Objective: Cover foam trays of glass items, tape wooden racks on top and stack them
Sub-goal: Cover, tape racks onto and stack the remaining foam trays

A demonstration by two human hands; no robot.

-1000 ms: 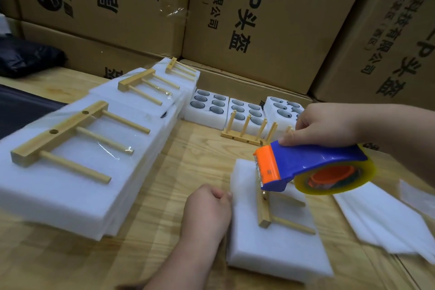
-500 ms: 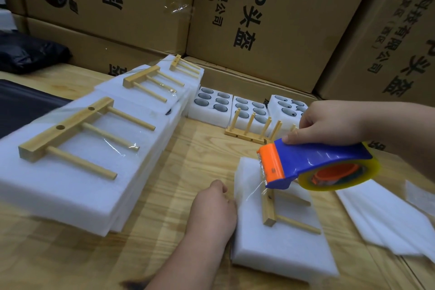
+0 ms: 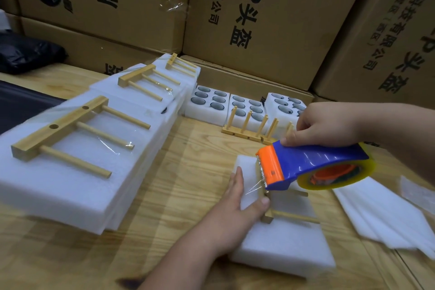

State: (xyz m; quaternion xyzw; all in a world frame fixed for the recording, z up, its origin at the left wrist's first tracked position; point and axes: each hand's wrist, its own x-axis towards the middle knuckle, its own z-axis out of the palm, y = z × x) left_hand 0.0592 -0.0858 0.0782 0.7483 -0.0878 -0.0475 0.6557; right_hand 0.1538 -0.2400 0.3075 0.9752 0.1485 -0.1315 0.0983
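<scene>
My left hand (image 3: 237,198) lies flat and open on the near covered foam tray (image 3: 282,247), fingers along its left edge and the thumb pressing the tape down by the wooden rack (image 3: 282,215) that lies on top. My right hand (image 3: 329,127) is wrapped around the blue and orange tape dispenser (image 3: 313,167), holding it just above the tray with the toothed orange end pointing at my left hand. A thin strip of clear tape (image 3: 253,187) runs from the blade down to the foam.

Off to the left on the desk (image 3: 188,172) sits the row of finished trays (image 3: 70,172), each with a rack taped flat on top. At the back, three open foam trays (image 3: 235,106) show glass items in their holes, right against the cardboard boxes (image 3: 259,19). A spare rack (image 3: 254,129) stands upright in front of them. Loose foam sheets (image 3: 381,214) lie to my right.
</scene>
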